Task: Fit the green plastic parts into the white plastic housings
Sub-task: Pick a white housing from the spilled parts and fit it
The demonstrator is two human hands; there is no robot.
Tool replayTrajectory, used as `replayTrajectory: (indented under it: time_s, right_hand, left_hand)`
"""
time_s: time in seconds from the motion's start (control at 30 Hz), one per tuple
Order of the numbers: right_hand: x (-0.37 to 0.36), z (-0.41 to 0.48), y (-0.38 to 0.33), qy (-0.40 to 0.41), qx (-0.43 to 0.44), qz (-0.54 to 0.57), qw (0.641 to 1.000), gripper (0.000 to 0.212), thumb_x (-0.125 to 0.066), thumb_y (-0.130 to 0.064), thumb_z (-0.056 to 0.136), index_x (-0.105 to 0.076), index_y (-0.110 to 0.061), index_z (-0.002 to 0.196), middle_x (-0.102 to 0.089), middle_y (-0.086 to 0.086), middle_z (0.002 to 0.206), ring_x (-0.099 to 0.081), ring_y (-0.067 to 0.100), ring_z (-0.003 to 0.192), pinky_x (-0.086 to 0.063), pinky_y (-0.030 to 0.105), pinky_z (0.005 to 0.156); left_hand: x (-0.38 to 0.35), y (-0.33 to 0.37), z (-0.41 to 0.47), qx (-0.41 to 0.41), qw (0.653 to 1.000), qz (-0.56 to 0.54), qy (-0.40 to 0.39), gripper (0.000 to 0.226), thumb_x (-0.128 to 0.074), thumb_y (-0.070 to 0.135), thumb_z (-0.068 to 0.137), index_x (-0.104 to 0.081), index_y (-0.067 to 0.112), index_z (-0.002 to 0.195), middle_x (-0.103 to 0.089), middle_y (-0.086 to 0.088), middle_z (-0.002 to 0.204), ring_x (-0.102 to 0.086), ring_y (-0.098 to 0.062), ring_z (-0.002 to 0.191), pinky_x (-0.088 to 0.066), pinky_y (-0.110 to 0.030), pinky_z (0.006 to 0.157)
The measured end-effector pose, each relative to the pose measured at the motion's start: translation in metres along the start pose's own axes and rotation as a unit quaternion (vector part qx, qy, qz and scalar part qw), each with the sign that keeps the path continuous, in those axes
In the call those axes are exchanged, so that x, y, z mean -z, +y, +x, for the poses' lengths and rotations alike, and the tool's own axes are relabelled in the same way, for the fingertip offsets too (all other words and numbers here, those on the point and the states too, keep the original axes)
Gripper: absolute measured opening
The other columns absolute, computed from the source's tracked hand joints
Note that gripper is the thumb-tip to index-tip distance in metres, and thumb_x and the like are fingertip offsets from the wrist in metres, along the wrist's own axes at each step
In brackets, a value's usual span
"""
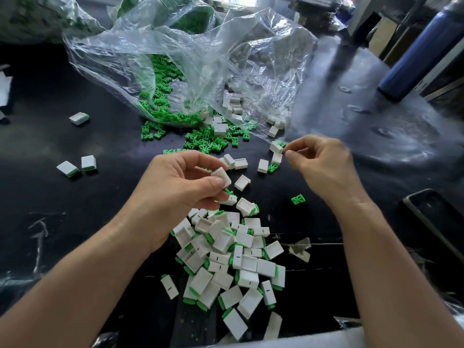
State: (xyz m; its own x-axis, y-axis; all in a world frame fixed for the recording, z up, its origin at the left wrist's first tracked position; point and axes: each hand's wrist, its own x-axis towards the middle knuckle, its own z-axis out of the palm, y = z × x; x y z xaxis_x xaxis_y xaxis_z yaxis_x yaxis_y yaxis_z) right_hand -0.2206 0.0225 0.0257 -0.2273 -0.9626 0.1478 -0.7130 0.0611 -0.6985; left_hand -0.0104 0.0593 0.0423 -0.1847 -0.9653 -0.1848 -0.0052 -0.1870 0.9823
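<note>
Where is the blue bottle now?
In the head view, the blue bottle stands at the far right of the dark table, right of the clear bag.

No legible text, label, brand or number anywhere; white housings (218,257) show only short dark dash.

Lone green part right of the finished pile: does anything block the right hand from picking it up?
Nothing visible does. The lone green part lies by itself on the dark table, with only bare surface between it and the right hand.
</note>
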Motion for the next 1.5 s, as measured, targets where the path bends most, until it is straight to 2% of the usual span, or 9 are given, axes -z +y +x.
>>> replayTrajectory:
  time_s: [0.13, 0.33, 0.53, 0.83, 1.03, 1.13, 1.23, 1.33, 1.5]
  right_hand:
    - [-0.01, -0.003, 0.0, -0.042, 0.013, -0.049, 0.998, 0.013, -0.064, -0.018, 0.084, -0.07, -0.03, 0.082, -0.056, -0.017, 0.067, -0.055, 0.006, 0.068, -0.045, 0.021, 0.077]
    - [-0.018, -0.003, 0.0, -0.101, 0.015, -0.147, 0.984, 0.027, -0.061, -0.016, 0.088, -0.065, -0.027, 0.112, -0.055, -0.003, 0.092, -0.055, 0.019, 0.093, -0.043, 0.029, 0.088]
    - [-0.019, 0.0, 0.002, -0.089, 0.025, -0.16, 0.983, 0.016, -0.063, -0.015, 0.085, -0.067, -0.023, 0.098, -0.052, -0.003, 0.088, -0.052, 0.017, 0.085, -0.039, 0.025, 0.077]
    - [-0.018, 0.001, 0.002, -0.108, 0.017, -0.166, 0.98, 0.012, -0.067, -0.017, 0.081, -0.059, -0.025, 0.086, -0.055, -0.001, 0.092, -0.056, 0.023, 0.093, -0.045, 0.031, 0.085]
    - [-0.015, 0.0, 0.001, -0.119, -0.005, -0.162, 0.98, 0.024, -0.068, -0.02, 0.082, -0.063, -0.018, 0.106, -0.059, 0.001, 0.097, -0.056, 0.022, 0.099, -0.043, 0.033, 0.093]
    - [-0.013, 0.0, 0.0, -0.121, -0.007, -0.17, 0.978, 0.012, -0.069, -0.023, 0.081, -0.06, -0.021, 0.089, -0.055, -0.001, 0.091, -0.055, 0.021, 0.096, -0.043, 0.03, 0.087]
    - [-0.01, 0.0, 0.001, -0.116, -0.007, -0.17, 0.979, 0.018, -0.07, -0.025, 0.08, -0.053, -0.021, 0.075, -0.057, -0.001, 0.086, -0.054, 0.02, 0.087, -0.042, 0.028, 0.077]
    - [-0.007, -0.002, -0.001, -0.084, 0.002, -0.12, 0.989, 0.023, -0.072, -0.024, 0.078, -0.052, -0.024, 0.067, -0.057, -0.005, 0.072, -0.053, 0.013, 0.071, -0.039, 0.022, 0.067]
    - [-0.006, -0.018, -0.022, -0.117, 0.058, 0.153, 0.98, 0.027, -0.07, -0.004, 0.077, -0.064, -0.029, 0.071, -0.064, -0.012, 0.064, -0.059, 0.003, 0.064, -0.049, 0.02, 0.065]
  left_hand:
    - [0.0, 0.001, 0.0, 0.0, 1.0, -0.014, -0.004, 0.023, -0.063, -0.006, 0.077, -0.07, 0.014, 0.085, -0.072, -0.009, 0.071, -0.069, -0.019, 0.06, -0.053, -0.019, 0.05]
    - [0.0, 0.001, -0.001, 0.005, 1.0, -0.016, -0.007, 0.022, -0.061, -0.006, 0.08, -0.069, 0.015, 0.078, -0.072, -0.01, 0.073, -0.069, -0.02, 0.06, -0.054, -0.021, 0.049]
    - [0.0, 0.002, -0.001, 0.011, 1.0, -0.014, -0.012, 0.013, -0.063, -0.002, 0.079, -0.065, 0.011, 0.079, -0.072, -0.011, 0.073, -0.069, -0.019, 0.058, -0.055, -0.023, 0.049]
    - [0.001, 0.0, -0.001, -0.007, 1.0, 0.017, -0.008, 0.009, -0.068, -0.001, 0.072, -0.067, 0.007, 0.077, -0.066, -0.003, 0.06, -0.061, -0.011, 0.05, -0.049, -0.018, 0.045]
    - [0.001, 0.0, 0.0, -0.018, 1.0, -0.007, 0.001, 0.022, -0.062, -0.007, 0.077, -0.07, 0.014, 0.082, -0.065, -0.003, 0.065, -0.063, -0.011, 0.054, -0.052, -0.018, 0.052]
    - [0.0, 0.001, -0.001, -0.011, 1.0, -0.009, -0.009, 0.025, -0.058, -0.011, 0.081, -0.069, 0.011, 0.081, -0.068, -0.004, 0.064, -0.066, -0.012, 0.057, -0.053, -0.017, 0.053]
    - [-0.001, 0.001, -0.001, -0.002, 1.0, -0.022, -0.016, 0.021, -0.057, -0.011, 0.08, -0.067, 0.008, 0.079, -0.069, -0.005, 0.064, -0.068, -0.015, 0.059, -0.055, -0.019, 0.054]
    - [-0.002, 0.002, -0.001, 0.007, 0.999, -0.04, -0.015, 0.015, -0.059, -0.007, 0.08, -0.065, 0.007, 0.078, -0.07, -0.009, 0.069, -0.069, -0.017, 0.059, -0.056, -0.021, 0.053]
    - [-0.002, 0.002, 0.0, 0.014, 0.999, -0.048, -0.016, 0.013, -0.058, -0.006, 0.081, -0.062, 0.007, 0.079, -0.071, -0.011, 0.072, -0.069, -0.017, 0.059, -0.055, -0.021, 0.051]
